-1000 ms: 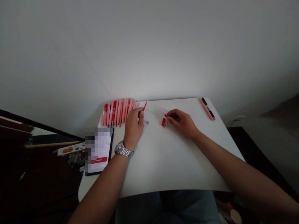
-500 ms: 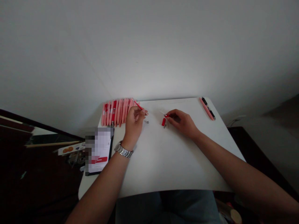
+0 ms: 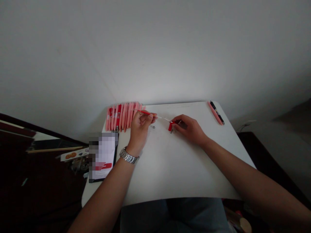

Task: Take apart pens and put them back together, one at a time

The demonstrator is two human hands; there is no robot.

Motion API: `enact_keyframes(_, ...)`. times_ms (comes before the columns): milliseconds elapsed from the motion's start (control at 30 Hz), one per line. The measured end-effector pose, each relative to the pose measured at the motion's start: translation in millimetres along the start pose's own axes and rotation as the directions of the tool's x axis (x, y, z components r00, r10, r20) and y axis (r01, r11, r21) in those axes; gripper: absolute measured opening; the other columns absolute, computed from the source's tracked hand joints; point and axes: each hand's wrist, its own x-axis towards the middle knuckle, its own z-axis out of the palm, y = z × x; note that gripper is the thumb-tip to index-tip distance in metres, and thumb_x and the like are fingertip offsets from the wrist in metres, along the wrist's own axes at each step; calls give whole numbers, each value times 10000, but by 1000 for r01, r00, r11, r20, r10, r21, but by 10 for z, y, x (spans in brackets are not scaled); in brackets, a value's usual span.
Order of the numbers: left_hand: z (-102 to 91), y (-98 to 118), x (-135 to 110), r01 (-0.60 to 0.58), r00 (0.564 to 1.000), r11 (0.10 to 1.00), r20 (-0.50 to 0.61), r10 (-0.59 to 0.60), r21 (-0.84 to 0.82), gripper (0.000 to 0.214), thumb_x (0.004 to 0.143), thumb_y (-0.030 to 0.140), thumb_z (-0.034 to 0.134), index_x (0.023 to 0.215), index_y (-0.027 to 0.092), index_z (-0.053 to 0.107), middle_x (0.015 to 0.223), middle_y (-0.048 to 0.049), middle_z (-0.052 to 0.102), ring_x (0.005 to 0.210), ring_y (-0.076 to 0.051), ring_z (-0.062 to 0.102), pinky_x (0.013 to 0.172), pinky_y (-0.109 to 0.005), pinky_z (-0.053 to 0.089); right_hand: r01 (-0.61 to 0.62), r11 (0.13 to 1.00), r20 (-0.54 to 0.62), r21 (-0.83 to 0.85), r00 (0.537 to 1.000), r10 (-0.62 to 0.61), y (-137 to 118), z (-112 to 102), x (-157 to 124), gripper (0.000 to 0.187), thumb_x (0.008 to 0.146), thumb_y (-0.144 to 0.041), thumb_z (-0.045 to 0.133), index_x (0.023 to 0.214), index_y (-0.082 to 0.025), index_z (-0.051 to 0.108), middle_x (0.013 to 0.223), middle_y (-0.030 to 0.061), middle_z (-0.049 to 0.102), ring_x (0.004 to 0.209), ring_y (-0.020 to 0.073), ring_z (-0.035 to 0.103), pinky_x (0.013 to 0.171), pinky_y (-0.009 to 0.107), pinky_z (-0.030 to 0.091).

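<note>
My left hand (image 3: 141, 126) pinches a red pen refill (image 3: 145, 112) between thumb and fingers, its thin tip pointing left and its clear end (image 3: 160, 117) reaching right. My right hand (image 3: 188, 127) is closed at the fingertips on a small red and silver pen part, mostly hidden by the fingers. The refill's clear end comes up to this part; whether it is inside cannot be made out. Just below the right fingertips a red pen piece (image 3: 170, 127) lies on the table. A small metal tip (image 3: 153, 127) rests beside my left hand.
A row of pink and red pens (image 3: 123, 116) lies at the back left of the white table (image 3: 184, 171). A tablet or phone with a blurred screen (image 3: 104, 158) is at the left edge. At the back right lie a pink pen (image 3: 215, 113) and a black pen (image 3: 218, 112).
The refill in my left hand has swung from a steep slant to nearly level. Its clear end now reaches toward the part in my right hand, which has lowered slightly.
</note>
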Motion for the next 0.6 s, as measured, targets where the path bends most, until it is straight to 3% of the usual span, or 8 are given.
enact_keyframes(400, 3, -17, -21, 37, 998, 999, 40, -38, 6, 244, 869, 372, 767, 979, 201, 631, 1029, -64, 771, 936, -165, 725, 847, -311, 563, 32, 999, 2, -7, 999, -32, -22, -8, -1, 109, 936, -294, 666, 1016, -229, 704, 955, 38, 736, 841, 186, 661, 753, 312, 508)
enact_keyframes(600, 31, -4, -37, 63, 991, 996, 117, -70, 58, 262, 840, 363, 792, 981, 190, 656, 1034, -66, 757, 950, -171, 711, 867, -316, 547, 61, 998, -2, -4, 998, -61, -40, -8, 3, 103, 933, -287, 665, 1011, -232, 705, 943, 36, 735, 836, 188, 657, 755, 314, 507)
